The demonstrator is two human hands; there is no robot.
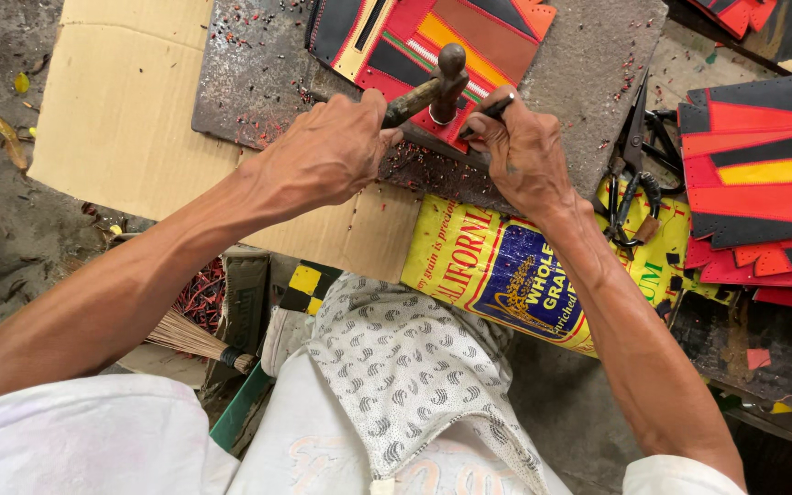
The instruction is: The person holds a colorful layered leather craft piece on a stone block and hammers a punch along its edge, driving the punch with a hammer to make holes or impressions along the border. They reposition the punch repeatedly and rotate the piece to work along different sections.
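Hammer (437,87) and punch (488,112) over patchwork leather piece (433,41).
Your left hand (323,151) is gripping the hammer handle tight; your right hand (524,151) is pinching the punch on the leather, lying on the grey slab (249,82).

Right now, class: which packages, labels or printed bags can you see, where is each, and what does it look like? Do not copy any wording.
Printed sack: flat under the stone slab, below the right hand; yellow with a blue panel and red lettering.
Cardboard sheet: left of the slab, beyond the left hand; plain brown, unprinted.
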